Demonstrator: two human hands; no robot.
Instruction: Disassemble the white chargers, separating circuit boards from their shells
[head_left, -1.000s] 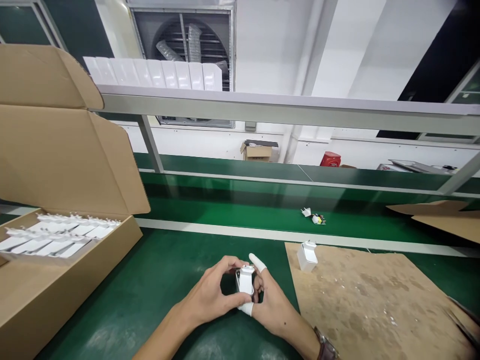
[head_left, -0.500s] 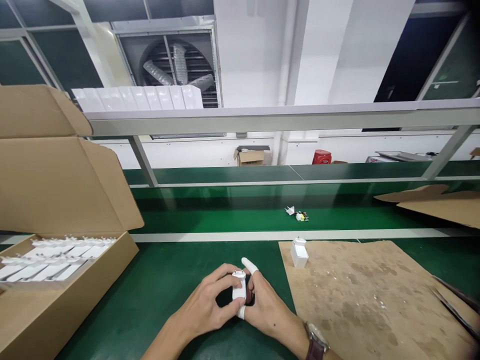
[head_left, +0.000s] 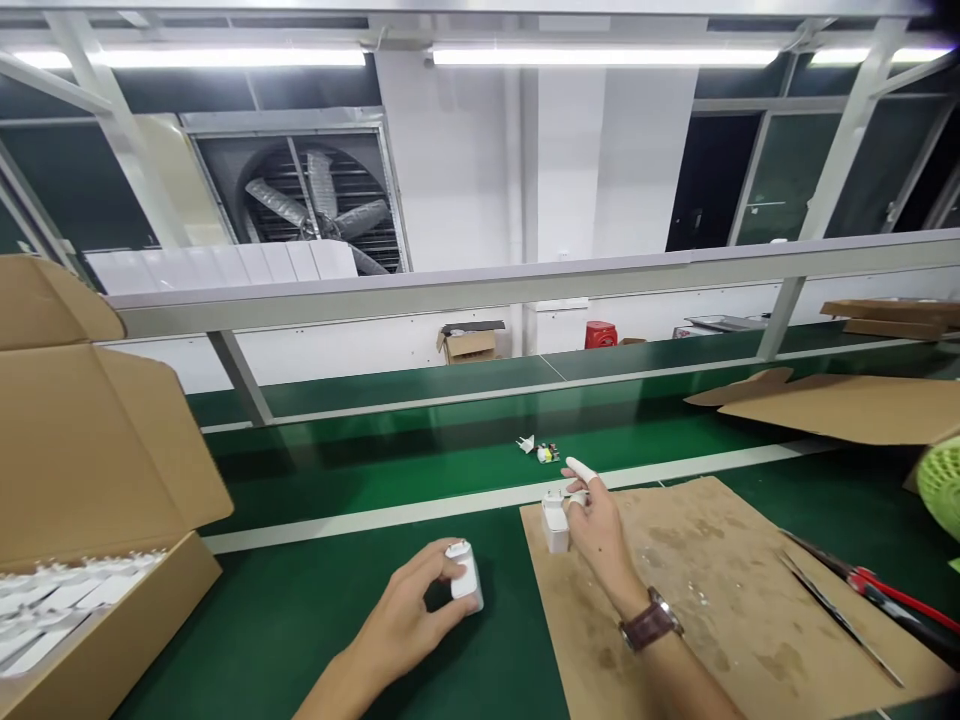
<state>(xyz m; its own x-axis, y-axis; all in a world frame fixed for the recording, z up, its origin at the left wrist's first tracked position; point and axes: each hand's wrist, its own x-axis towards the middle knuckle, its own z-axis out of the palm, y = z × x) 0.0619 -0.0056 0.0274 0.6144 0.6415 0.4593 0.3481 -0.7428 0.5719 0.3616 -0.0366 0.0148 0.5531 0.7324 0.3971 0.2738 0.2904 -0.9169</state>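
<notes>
My left hand (head_left: 420, 605) pinches a white plug-in power adapter (head_left: 466, 580) between thumb and fingers, above the green work surface. A second white adapter (head_left: 555, 527) stands upright on the brown cardboard sheet (head_left: 660, 600), its prongs on top. Beside it is my right hand (head_left: 600, 525), with white finger covers on thumb and index finger. The index finger stretches out past the adapter, and the thumb is close to its upper right side; whether they touch I cannot tell. Just behind lie a small circuit board (head_left: 548, 454) and a white plug piece (head_left: 526, 444).
At left stands an open carton (head_left: 150, 620) with rows of white adapters. Tweezers (head_left: 840, 618) and red-and-black handled pliers (head_left: 870, 580) lie on the cardboard at right. A green mesh object (head_left: 941, 490) shows at the right edge. A metal rail (head_left: 480, 295) crosses behind.
My right hand has left the adapter that both hands held and moved right to the standing one. My left hand keeps its adapter. The view has tilted up and turned right.
</notes>
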